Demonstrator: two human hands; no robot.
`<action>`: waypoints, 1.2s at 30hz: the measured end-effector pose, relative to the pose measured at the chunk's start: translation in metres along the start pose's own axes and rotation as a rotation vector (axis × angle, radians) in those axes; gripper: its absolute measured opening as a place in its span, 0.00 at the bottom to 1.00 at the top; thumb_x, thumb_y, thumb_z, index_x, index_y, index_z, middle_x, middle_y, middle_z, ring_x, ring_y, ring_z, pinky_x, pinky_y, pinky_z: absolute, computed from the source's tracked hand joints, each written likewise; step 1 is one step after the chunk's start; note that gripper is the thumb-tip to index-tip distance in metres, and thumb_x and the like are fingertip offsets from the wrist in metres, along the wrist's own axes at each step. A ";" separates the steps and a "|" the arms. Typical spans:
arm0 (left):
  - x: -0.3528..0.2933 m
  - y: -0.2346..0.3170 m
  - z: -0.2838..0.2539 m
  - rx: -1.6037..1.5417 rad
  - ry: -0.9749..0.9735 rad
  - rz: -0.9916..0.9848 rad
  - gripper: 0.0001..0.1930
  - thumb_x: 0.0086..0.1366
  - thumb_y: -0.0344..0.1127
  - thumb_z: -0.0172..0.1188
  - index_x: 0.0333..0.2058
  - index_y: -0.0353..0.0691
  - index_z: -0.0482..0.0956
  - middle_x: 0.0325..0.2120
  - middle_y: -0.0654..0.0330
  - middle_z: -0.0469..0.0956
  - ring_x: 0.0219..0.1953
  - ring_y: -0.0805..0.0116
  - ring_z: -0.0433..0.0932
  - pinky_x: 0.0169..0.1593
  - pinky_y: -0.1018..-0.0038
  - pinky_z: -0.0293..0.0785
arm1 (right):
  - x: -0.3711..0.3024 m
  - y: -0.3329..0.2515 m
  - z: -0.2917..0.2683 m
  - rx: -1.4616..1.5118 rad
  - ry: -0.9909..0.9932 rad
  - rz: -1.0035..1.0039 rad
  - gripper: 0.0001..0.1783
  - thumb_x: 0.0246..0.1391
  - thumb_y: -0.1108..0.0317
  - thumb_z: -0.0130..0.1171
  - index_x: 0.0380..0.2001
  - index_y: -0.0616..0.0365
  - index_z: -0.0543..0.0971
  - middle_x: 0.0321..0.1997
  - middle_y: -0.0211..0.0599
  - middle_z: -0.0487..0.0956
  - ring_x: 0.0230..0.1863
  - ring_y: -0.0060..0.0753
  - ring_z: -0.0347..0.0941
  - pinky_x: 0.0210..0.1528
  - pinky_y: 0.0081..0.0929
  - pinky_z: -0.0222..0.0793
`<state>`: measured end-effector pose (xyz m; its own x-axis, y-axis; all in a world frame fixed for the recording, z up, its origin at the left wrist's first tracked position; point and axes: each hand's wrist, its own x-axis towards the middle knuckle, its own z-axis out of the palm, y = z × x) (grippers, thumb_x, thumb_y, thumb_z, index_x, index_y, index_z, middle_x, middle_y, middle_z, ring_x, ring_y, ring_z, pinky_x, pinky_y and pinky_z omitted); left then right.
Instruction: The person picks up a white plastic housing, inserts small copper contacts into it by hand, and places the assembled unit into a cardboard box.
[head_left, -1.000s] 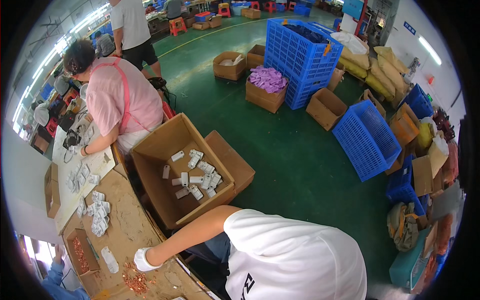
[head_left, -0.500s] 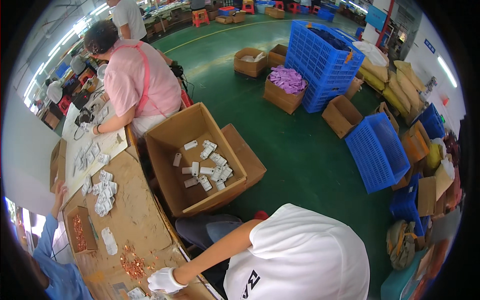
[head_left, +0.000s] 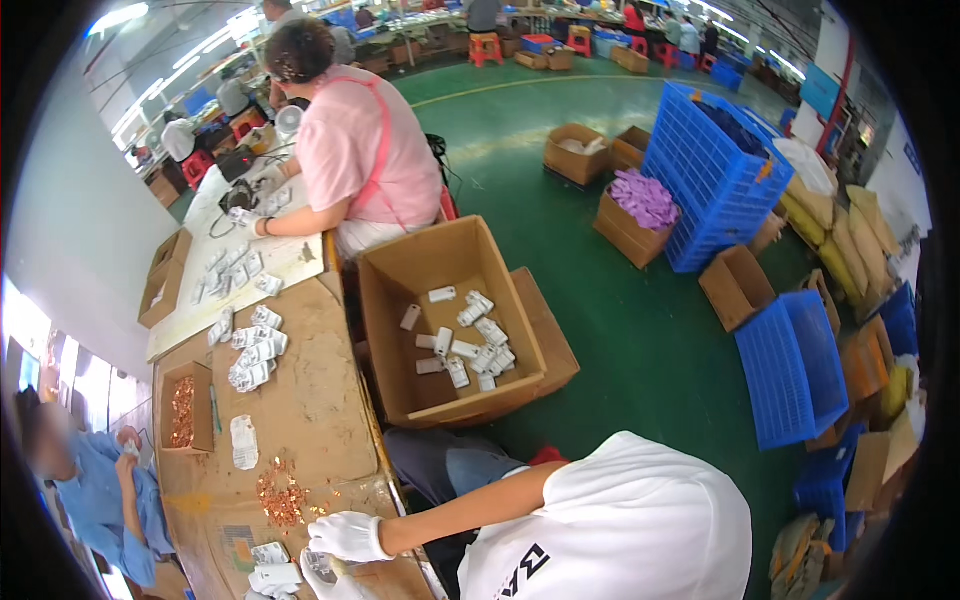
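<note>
My right hand (head_left: 348, 537), in a white glove, is over the near end of the cardboard-covered table (head_left: 310, 400), its fingers bent and closed. Just below it my left hand (head_left: 322, 578), also gloved, is curled and partly cut off by the lower edge. What lies between the fingers is too small to make out. Beside them is a loose heap of small copper-coloured metal pieces (head_left: 283, 497). Several white plastic housings (head_left: 272, 576) lie close to my left hand. A flat white piece (head_left: 244, 442) rests farther up the table.
A small carton of copper pieces (head_left: 203, 410) and a pile of white housings (head_left: 258, 350) are farther along. A large carton (head_left: 400, 400) holding white housings stands against the table. One co-worker in pink (head_left: 350, 140) sits beyond; another in blue (head_left: 110, 480) is across. Blue crates (head_left: 790, 370) stand right.
The view has swung left, so the scene sits farther right. My left hand shows more plainly by my right. The co-worker in blue now has both hands together at a small thing.
</note>
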<state>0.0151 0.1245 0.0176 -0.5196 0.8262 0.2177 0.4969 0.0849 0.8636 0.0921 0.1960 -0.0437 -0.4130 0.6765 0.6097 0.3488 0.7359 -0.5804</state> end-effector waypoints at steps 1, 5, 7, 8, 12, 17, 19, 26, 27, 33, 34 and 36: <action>0.003 -0.009 -0.001 -0.202 0.009 -0.116 0.16 0.60 0.23 0.59 0.48 0.28 0.77 0.41 0.52 0.80 0.44 0.61 0.76 0.49 0.71 0.74 | 0.000 -0.002 -0.002 0.004 -0.010 0.031 0.07 0.51 0.67 0.54 0.28 0.59 0.75 0.34 0.43 0.72 0.35 0.44 0.74 0.36 0.39 0.73; 0.001 -0.013 0.003 -0.124 0.017 -0.054 0.16 0.60 0.21 0.58 0.48 0.28 0.77 0.38 0.53 0.80 0.40 0.63 0.76 0.46 0.73 0.74 | 0.001 -0.002 -0.008 -0.003 -0.073 0.012 0.07 0.53 0.66 0.53 0.29 0.59 0.75 0.35 0.44 0.72 0.37 0.45 0.74 0.38 0.39 0.73; -0.003 0.001 0.007 0.119 0.055 0.061 0.16 0.60 0.21 0.58 0.49 0.29 0.77 0.39 0.53 0.80 0.38 0.64 0.76 0.42 0.73 0.75 | 0.001 0.000 -0.009 0.011 -0.055 -0.003 0.07 0.53 0.66 0.53 0.29 0.59 0.75 0.35 0.44 0.72 0.37 0.46 0.74 0.37 0.40 0.72; -0.003 -0.003 0.010 0.179 0.087 0.127 0.16 0.60 0.20 0.57 0.48 0.29 0.77 0.38 0.54 0.80 0.37 0.64 0.76 0.41 0.73 0.75 | 0.002 0.001 -0.009 0.014 -0.090 -0.006 0.07 0.53 0.66 0.53 0.30 0.59 0.76 0.35 0.44 0.72 0.37 0.46 0.74 0.38 0.40 0.72; -0.002 -0.005 0.011 0.159 0.107 0.172 0.14 0.60 0.21 0.58 0.45 0.31 0.79 0.34 0.54 0.81 0.34 0.65 0.77 0.39 0.72 0.75 | 0.001 0.003 -0.010 -0.004 -0.093 -0.033 0.07 0.52 0.66 0.54 0.30 0.59 0.76 0.34 0.43 0.73 0.37 0.46 0.74 0.38 0.39 0.72; -0.006 0.001 0.018 0.292 0.109 0.200 0.11 0.61 0.26 0.59 0.43 0.34 0.81 0.33 0.50 0.83 0.34 0.60 0.80 0.40 0.69 0.77 | -0.009 0.010 -0.001 -0.021 -0.008 0.014 0.07 0.53 0.66 0.53 0.29 0.59 0.74 0.33 0.41 0.70 0.34 0.45 0.72 0.36 0.39 0.70; -0.007 -0.001 0.020 0.270 0.140 0.234 0.11 0.61 0.27 0.59 0.42 0.35 0.81 0.33 0.49 0.83 0.35 0.59 0.81 0.41 0.68 0.77 | -0.011 0.009 -0.001 0.012 -0.011 -0.002 0.07 0.52 0.67 0.54 0.29 0.59 0.73 0.33 0.41 0.70 0.34 0.46 0.72 0.36 0.39 0.70; -0.007 -0.001 0.018 0.355 0.094 0.095 0.12 0.61 0.28 0.60 0.44 0.36 0.80 0.35 0.52 0.83 0.36 0.60 0.81 0.41 0.68 0.77 | -0.006 0.008 -0.011 0.150 -0.044 0.029 0.07 0.50 0.68 0.58 0.28 0.60 0.74 0.33 0.44 0.70 0.36 0.49 0.72 0.37 0.41 0.69; -0.006 0.003 0.019 0.334 0.089 0.092 0.13 0.60 0.28 0.60 0.45 0.36 0.80 0.35 0.52 0.83 0.36 0.60 0.80 0.41 0.69 0.77 | -0.006 0.008 -0.012 0.145 -0.044 0.039 0.07 0.50 0.68 0.58 0.28 0.60 0.74 0.33 0.44 0.70 0.36 0.49 0.72 0.38 0.41 0.69; -0.010 0.024 0.014 0.345 -0.008 0.094 0.16 0.59 0.28 0.62 0.48 0.37 0.78 0.37 0.54 0.82 0.37 0.62 0.80 0.41 0.70 0.76 | -0.007 0.001 -0.013 0.147 0.022 0.212 0.05 0.48 0.69 0.61 0.29 0.57 0.77 0.35 0.41 0.70 0.38 0.46 0.73 0.39 0.39 0.70; -0.012 0.027 0.015 0.344 -0.009 0.094 0.16 0.59 0.28 0.62 0.48 0.37 0.78 0.37 0.54 0.82 0.37 0.62 0.80 0.41 0.70 0.76 | -0.009 0.001 -0.014 0.146 0.022 0.214 0.05 0.48 0.69 0.61 0.29 0.57 0.77 0.35 0.41 0.70 0.38 0.46 0.73 0.39 0.39 0.70; -0.015 0.037 0.018 0.288 -0.069 0.107 0.16 0.60 0.28 0.62 0.49 0.38 0.78 0.38 0.54 0.82 0.38 0.62 0.80 0.43 0.71 0.76 | -0.012 0.003 -0.018 0.223 0.107 0.298 0.06 0.46 0.71 0.62 0.28 0.56 0.76 0.36 0.39 0.70 0.39 0.45 0.73 0.39 0.39 0.70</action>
<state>0.0539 0.1247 0.0383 -0.4099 0.8742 0.2603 0.7276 0.1412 0.6713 0.1132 0.1908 -0.0433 -0.2274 0.8675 0.4425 0.2441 0.4907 -0.8365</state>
